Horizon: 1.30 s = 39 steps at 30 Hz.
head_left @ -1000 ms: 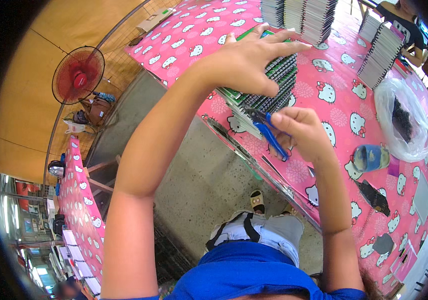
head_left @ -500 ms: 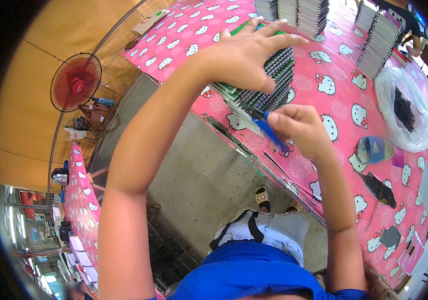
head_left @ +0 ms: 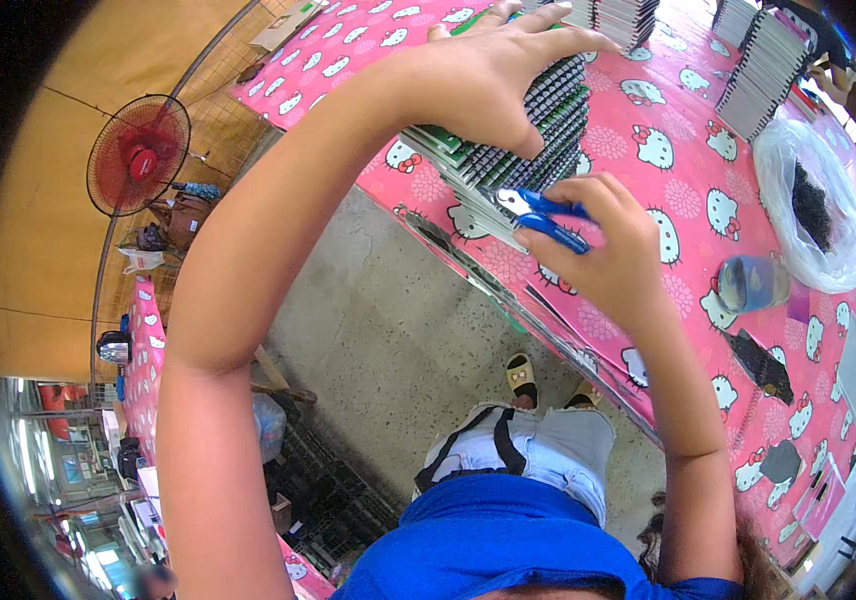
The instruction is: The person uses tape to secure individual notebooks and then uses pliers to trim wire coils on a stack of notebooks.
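Observation:
My left hand [head_left: 478,82] lies with fingers spread over a stack of spiral-bound notebooks [head_left: 560,112] with green covers and black coil bindings. It partly hides the covers. My right hand [head_left: 608,235] holds a pair of blue-handled pliers [head_left: 553,234] with the handles apart. The pliers' head is at the near lower corner of the stack, beside the coil ends. Whether the jaws touch a coil I cannot tell.
More notebook stacks [head_left: 763,85] stand at the far side of the pink patterned table [head_left: 683,195]. To the right are a clear plastic bag [head_left: 773,165] holding black bits, a bluish cup [head_left: 753,284] and a dark flat scrap [head_left: 760,365]. A red fan [head_left: 138,155] stands at left.
The pliers have turned, and their handles now show spread apart. My right hand has opened its grip slightly around them. My left hand stays on the notebooks while the view shifts a little.

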Each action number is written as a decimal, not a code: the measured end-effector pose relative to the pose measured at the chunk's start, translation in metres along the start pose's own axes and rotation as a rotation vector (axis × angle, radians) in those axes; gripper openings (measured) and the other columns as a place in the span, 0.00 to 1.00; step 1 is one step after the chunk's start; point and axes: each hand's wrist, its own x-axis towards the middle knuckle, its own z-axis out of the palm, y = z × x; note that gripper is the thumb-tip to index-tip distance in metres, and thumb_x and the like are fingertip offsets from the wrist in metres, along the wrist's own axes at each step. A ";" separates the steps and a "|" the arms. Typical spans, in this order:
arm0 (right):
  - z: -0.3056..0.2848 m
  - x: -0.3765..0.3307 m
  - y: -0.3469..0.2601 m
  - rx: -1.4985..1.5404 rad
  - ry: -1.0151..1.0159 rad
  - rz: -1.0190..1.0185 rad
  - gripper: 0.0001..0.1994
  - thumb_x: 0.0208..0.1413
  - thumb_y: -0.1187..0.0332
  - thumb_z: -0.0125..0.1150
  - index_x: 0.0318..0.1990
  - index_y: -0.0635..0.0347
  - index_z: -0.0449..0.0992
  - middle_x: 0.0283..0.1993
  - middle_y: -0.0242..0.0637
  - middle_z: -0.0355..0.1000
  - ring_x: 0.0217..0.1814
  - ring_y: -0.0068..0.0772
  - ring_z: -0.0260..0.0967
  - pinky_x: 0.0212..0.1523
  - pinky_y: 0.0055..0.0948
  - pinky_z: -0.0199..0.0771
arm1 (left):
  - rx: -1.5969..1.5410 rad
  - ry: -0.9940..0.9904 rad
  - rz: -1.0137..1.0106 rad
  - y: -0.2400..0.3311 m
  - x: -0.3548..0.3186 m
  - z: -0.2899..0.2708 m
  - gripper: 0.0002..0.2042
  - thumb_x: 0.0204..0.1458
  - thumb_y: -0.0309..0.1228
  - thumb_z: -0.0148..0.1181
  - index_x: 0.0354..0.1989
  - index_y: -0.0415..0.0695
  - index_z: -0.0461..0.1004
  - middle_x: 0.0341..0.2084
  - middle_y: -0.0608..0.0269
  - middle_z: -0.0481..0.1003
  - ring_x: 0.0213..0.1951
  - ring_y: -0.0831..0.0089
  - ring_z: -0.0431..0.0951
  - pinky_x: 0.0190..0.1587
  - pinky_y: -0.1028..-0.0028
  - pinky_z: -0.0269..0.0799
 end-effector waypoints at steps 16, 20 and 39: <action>-0.020 -0.030 0.000 0.040 -0.050 0.049 0.16 0.41 0.71 0.66 0.40 0.63 0.73 0.35 0.45 0.71 0.35 0.43 0.72 0.36 0.34 0.72 | 0.678 0.352 -0.065 0.029 0.005 0.018 0.41 0.43 0.43 0.65 0.67 0.58 0.50 0.63 0.34 0.48 0.65 0.37 0.46 0.62 0.39 0.44; -0.009 -0.031 0.001 -0.049 0.050 -0.099 0.18 0.41 0.67 0.68 0.41 0.61 0.73 0.39 0.43 0.71 0.38 0.45 0.70 0.40 0.39 0.69 | 0.604 0.301 -0.254 0.028 -0.002 0.044 0.45 0.39 0.37 0.69 0.68 0.61 0.48 0.64 0.37 0.47 0.66 0.37 0.45 0.59 0.33 0.47; -0.019 0.005 0.019 0.768 -0.564 0.771 0.19 0.53 0.54 0.63 0.38 0.64 0.75 0.28 0.34 0.73 0.21 0.26 0.69 0.26 0.26 0.69 | 0.374 0.204 -0.310 0.017 -0.008 0.044 0.46 0.33 0.27 0.71 0.65 0.69 0.55 0.66 0.48 0.49 0.65 0.43 0.51 0.56 0.38 0.58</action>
